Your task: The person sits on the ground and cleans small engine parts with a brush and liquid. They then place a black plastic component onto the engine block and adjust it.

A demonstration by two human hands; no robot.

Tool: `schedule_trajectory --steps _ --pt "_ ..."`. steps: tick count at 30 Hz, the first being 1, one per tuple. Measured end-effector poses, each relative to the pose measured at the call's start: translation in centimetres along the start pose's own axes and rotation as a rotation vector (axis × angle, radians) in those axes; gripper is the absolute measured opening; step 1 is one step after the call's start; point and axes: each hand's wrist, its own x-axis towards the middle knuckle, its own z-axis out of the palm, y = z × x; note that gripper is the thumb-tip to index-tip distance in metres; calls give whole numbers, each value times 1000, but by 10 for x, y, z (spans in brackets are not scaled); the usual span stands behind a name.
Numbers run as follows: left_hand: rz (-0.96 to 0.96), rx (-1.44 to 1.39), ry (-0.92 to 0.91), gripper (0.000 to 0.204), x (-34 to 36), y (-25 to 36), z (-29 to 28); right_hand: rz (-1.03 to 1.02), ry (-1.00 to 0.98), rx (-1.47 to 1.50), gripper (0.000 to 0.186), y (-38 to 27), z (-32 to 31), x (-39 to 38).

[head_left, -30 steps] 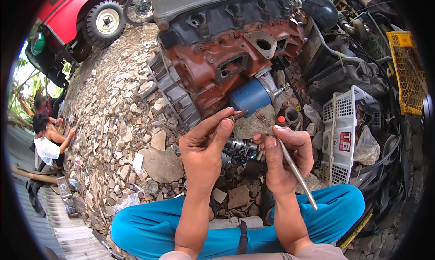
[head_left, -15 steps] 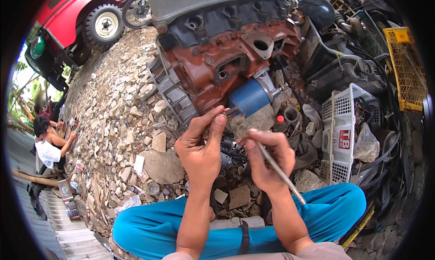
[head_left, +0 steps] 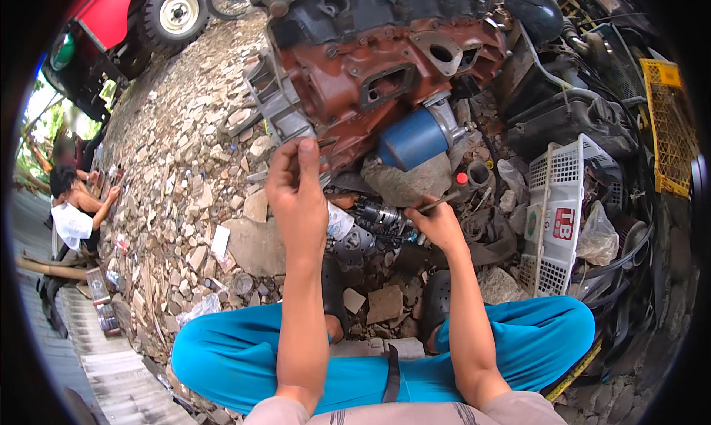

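Note:
My left hand (head_left: 300, 184) is raised in front of the red-brown engine block (head_left: 337, 88), thumb and fingertips pinched on a small dark pin-like piece (head_left: 326, 142). Lower and to the right, my right hand (head_left: 442, 226) is closed on a thin metal rod (head_left: 449, 197), whose free end points up and right. Just left of that hand, a dark and silver machine part (head_left: 376, 216) lies on the ground, with a grey round flange (head_left: 354, 245) beside it. The blue cylindrical filter (head_left: 415, 140) on the engine is above my right hand, apart from it.
Loose stones (head_left: 192, 173) cover the ground. A white plastic basket (head_left: 557, 221) and a yellow crate (head_left: 670, 125) stand at the right among dark scrap parts. A red-capped bottle (head_left: 462, 179) is near the filter. Far left, a person in a white shirt (head_left: 74, 216) sits near a red vehicle (head_left: 111, 14).
My hands have moved apart: the left up and left with the small piece, the right farther forward. The rod now points up and right instead of back toward my knee.

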Motion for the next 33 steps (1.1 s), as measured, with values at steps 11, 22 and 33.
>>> schedule_trajectory --steps 11,22,33 --pt "-710 -58 -287 14 -10 -136 -50 878 -327 -191 28 124 40 -38" --pt "-1050 59 -279 21 -104 -230 -39 248 -318 13 40 84 57 -22" --pt "-1144 120 -285 42 -131 -253 -50 280 -219 -195 31 82 105 -47"
